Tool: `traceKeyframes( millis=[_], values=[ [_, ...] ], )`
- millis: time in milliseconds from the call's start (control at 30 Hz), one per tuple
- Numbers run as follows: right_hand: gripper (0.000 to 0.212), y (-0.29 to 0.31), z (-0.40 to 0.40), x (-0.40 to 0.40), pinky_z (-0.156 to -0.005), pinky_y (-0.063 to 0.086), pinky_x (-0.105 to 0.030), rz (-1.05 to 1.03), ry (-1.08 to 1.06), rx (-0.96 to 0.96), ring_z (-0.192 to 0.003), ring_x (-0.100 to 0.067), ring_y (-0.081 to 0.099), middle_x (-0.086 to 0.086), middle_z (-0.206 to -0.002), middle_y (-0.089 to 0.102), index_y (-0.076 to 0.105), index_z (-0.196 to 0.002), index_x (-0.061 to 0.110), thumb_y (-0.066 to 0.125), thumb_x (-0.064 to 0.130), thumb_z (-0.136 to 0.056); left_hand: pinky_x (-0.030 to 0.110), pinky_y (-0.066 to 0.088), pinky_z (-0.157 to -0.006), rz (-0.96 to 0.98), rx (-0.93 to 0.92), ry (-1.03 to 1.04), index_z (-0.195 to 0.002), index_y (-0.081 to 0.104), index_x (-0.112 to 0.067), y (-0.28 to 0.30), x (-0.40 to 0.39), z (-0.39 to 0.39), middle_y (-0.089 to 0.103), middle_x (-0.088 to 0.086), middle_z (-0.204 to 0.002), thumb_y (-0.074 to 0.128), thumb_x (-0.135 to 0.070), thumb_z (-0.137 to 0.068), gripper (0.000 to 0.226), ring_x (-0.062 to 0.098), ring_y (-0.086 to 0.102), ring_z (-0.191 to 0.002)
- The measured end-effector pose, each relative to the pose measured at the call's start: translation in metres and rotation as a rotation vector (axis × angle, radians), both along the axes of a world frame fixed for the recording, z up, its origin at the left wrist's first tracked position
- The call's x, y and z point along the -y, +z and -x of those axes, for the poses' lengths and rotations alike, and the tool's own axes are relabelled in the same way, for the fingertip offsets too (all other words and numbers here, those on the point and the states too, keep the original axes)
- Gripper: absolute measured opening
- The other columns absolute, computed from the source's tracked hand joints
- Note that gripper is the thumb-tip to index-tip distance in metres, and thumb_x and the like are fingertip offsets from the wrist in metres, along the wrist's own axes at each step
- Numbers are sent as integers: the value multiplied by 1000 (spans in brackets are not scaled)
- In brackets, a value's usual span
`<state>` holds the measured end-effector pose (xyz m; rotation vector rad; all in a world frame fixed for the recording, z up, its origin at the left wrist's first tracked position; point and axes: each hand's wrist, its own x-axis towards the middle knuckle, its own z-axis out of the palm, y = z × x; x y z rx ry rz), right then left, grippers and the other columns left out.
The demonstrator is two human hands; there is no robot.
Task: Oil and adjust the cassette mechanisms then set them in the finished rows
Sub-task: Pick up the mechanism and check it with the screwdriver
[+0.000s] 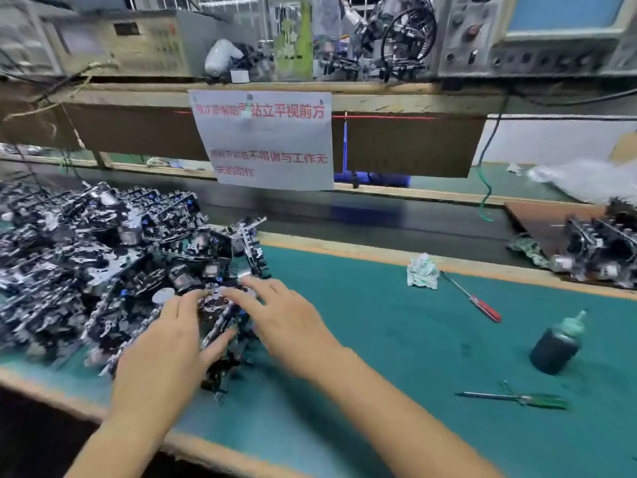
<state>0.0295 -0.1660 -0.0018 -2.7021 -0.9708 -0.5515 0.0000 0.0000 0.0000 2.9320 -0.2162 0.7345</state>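
A big heap of black and silver cassette mechanisms (86, 257) covers the left of the green bench mat. Both hands are at its near right edge. My left hand (165, 343) lies on one mechanism (220, 326), fingers extended over it and the thumb against its side. My right hand (286, 319) reaches in from the right, its straight fingers touching the top of the same cluster. A dark oil bottle (556, 346) with a pale nozzle stands on the mat at the right. More mechanisms (599, 250) sit on a brown board at the far right.
A red-handled screwdriver (479, 305) and a crumpled cloth (422, 270) lie mid-mat. A green-handled tool (517, 398) lies near the front right. A dark conveyor belt (379, 215) runs behind the mat under a shelf with a hanging paper notice (265, 139) and test instruments.
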Motion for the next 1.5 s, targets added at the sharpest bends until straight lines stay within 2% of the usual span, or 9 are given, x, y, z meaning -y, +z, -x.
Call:
traceKeyframes(
  millis=[300,467,600,767,900,1000,1167,1333,1500],
  values=[
    [25,20,-21,5,-82,39,-31,370,131,84,-112,-19,52,4,-114,57,54,-116,20,52,21,-91,23,42,-75,-13,-333,-124,-119,60,-33,2,-2,-8,72,-5,-94,57,-54,-86,40,12,65,-89],
    [12,25,24,70,-67,38,-33,333,71,60,-86,-24,58,-4,-93,59,63,-92,14,65,19,-81,4,32,-68,-19,-410,-487,-120,57,-37,12,37,-6,61,-18,-94,61,-54,-83,41,-11,43,-60],
    [25,7,62,134,-48,39,-27,167,-126,210,-58,-20,52,0,-68,55,60,-68,14,83,20,-60,12,35,-70,19,-330,-764,-116,61,-33,11,92,-9,58,-15,-101,65,-52,-82,39,-1,46,-70],
    [19,-34,98,196,-53,29,-28,152,-333,438,-60,-19,38,-2,-64,50,57,-63,12,74,8,-72,21,44,-41,-79,-85,-999,-94,70,-23,-13,161,-6,65,-8,-86,84,-46,-64,40,13,62,-66],
    [12,-56,117,220,-51,39,-29,162,-380,412,-65,-18,42,1,-70,58,62,-66,13,72,11,-73,27,45,-70,-13,5,-1064,-103,71,-21,-41,195,-12,64,-1,-96,81,-54,-63,53,16,55,-86],
    [26,-61,129,230,-60,47,-27,164,-356,308,-73,-17,58,1,-94,64,68,-88,18,80,31,-68,30,30,-104,131,-165,-1060,-131,53,-23,-60,198,-14,47,-1,-129,75,-67,-61,86,13,38,-121],
    [35,-67,149,253,-76,41,-23,-149,-536,236,-85,-13,50,2,-101,54,56,-106,21,62,43,-81,26,18,-113,343,-461,-1014,-140,11,-58,-68,197,-26,5,-31,-148,76,-76,-45,116,-3,11,-140],
    [24,-73,150,267,-83,38,-21,-215,-662,-145,-101,-6,51,13,-104,57,65,-101,26,74,27,-79,15,21,-111,358,-744,-992,-138,7,-60,-60,199,-49,16,-38,-145,86,-62,-44,123,-13,19,-136],
    [22,-72,154,287,-85,42,-29,-305,-740,-102,-83,-13,61,10,-85,65,71,-78,19,77,-2,-72,-1,23,-97,413,-687,-934,-127,19,-69,-63,197,-46,30,-38,-132,86,-62,-42,108,-17,28,-124]
  ],
)
